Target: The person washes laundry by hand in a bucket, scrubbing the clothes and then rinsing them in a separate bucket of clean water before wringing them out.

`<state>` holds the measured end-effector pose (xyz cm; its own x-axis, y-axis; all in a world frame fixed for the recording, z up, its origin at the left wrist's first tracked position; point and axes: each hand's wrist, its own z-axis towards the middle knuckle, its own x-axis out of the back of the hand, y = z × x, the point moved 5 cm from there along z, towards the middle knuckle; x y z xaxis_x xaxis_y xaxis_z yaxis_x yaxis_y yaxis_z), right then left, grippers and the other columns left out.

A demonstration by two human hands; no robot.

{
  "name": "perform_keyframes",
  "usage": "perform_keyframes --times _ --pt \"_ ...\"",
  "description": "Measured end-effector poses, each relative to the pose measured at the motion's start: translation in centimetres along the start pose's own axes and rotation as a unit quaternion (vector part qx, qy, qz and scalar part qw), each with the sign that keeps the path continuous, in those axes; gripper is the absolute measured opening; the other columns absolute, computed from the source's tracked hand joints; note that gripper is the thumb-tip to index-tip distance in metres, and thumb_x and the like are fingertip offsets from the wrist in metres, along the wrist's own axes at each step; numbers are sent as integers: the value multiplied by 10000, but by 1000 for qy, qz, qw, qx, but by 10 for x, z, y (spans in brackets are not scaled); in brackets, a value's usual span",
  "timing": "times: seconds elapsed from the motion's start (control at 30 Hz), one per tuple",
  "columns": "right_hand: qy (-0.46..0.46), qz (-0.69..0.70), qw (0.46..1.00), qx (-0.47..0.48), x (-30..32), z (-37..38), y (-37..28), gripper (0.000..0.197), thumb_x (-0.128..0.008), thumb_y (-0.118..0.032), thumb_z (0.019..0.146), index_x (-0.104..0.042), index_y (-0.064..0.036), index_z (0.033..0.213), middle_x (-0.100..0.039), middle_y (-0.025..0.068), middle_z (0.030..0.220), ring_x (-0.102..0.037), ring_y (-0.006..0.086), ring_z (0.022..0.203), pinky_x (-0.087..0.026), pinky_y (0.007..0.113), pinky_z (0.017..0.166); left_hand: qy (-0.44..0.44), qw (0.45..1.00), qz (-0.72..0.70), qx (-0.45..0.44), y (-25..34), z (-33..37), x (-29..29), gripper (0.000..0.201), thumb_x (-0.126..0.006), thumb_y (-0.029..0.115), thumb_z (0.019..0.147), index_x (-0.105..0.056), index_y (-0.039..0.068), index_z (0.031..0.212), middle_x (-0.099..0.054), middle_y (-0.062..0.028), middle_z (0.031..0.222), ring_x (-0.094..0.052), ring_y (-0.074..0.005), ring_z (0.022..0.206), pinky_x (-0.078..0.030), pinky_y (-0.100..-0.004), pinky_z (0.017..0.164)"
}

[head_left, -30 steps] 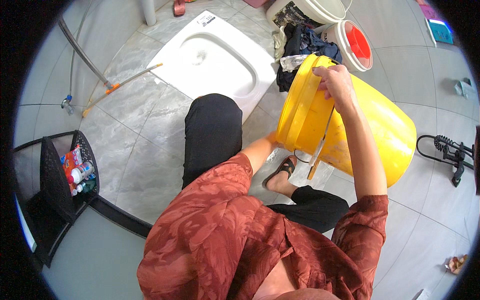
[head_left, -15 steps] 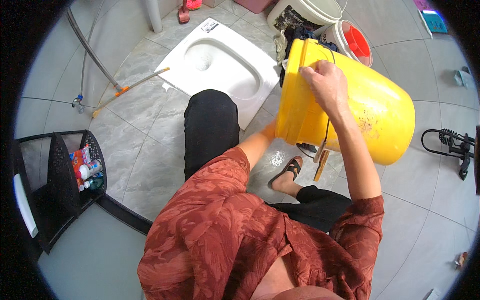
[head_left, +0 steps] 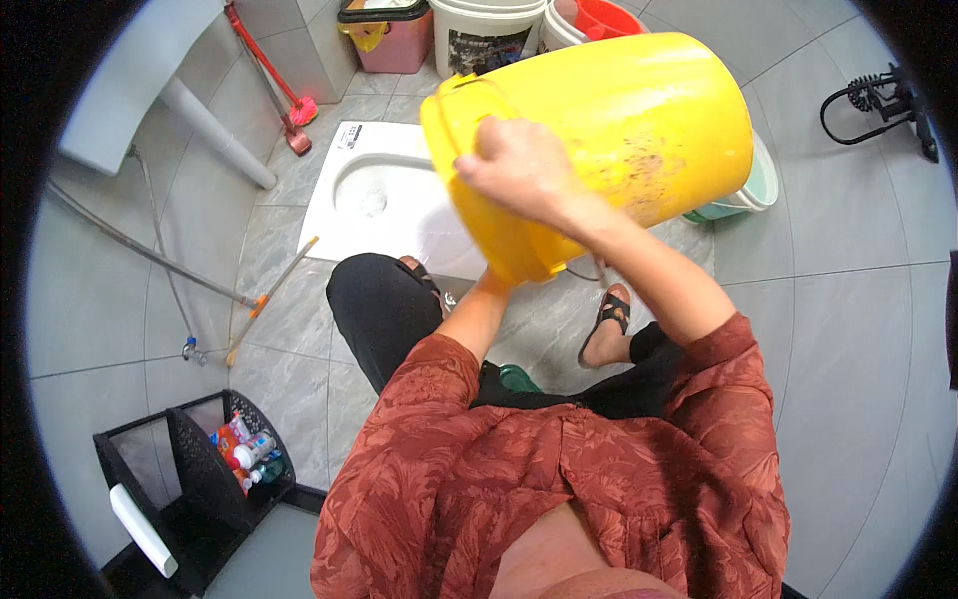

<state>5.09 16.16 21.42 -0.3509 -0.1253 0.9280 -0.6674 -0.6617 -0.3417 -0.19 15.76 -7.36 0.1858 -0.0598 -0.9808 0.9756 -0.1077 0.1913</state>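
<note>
A big yellow bucket (head_left: 639,120) is tilted on its side in front of me, above the floor. Its mouth faces left toward the white squat toilet (head_left: 429,215), and scuffs mark its side. My right hand (head_left: 524,168) is closed on the bucket near its rim, with the wire handle close by. At the lower side of the mouth, my left hand (head_left: 491,288) reaches in or behind the rim. Only its wrist shows, so its fingers are hidden. The bucket's inside does not show.
Pale buckets (head_left: 489,45), one with a red scoop (head_left: 609,18), and a pink bin (head_left: 394,45) stand behind. Brushes (head_left: 297,140) lean at the left wall near a hose (head_left: 160,255). A black shelf (head_left: 185,469) holds bottles. Another bucket (head_left: 763,180) stands right.
My view has shifted, and the yellow bucket now appears farther left and nearer the toilet. My right hand has stayed on its rim; a bucket behind it has come into view.
</note>
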Motion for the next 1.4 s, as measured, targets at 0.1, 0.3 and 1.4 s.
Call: perform_keyframes --times 0.1,0.3,1.4 --pt "56 97 992 -56 27 -21 55 300 -598 -281 730 -529 5 671 -509 82 585 -502 149 532 -427 308 496 3 1000 12 -8 2 1 -8 588 -301 489 897 -299 68 1307 -410 -125 1286 -435 -314 1133 -365 -413 953" --pt "162 300 929 -142 61 -81 154 261 -566 -227 755 -581 16 662 -466 21 547 -416 88 509 -330 271 483 203 975 43 83 1 -11 26 470 -319 300 909 -325 15 1283 -432 -170 1258 -434 -320 1147 -346 -448 970" --pt "27 490 803 -338 -2 -116 336 259 -498 -281 831 -581 -41 781 -599 44 795 -583 112 677 -431 238 494 325 840 434 4 241 18 -85 521 -485 118 585 -470 43 1100 -567 -133 1004 -590 -292 826 -482 -361 524"
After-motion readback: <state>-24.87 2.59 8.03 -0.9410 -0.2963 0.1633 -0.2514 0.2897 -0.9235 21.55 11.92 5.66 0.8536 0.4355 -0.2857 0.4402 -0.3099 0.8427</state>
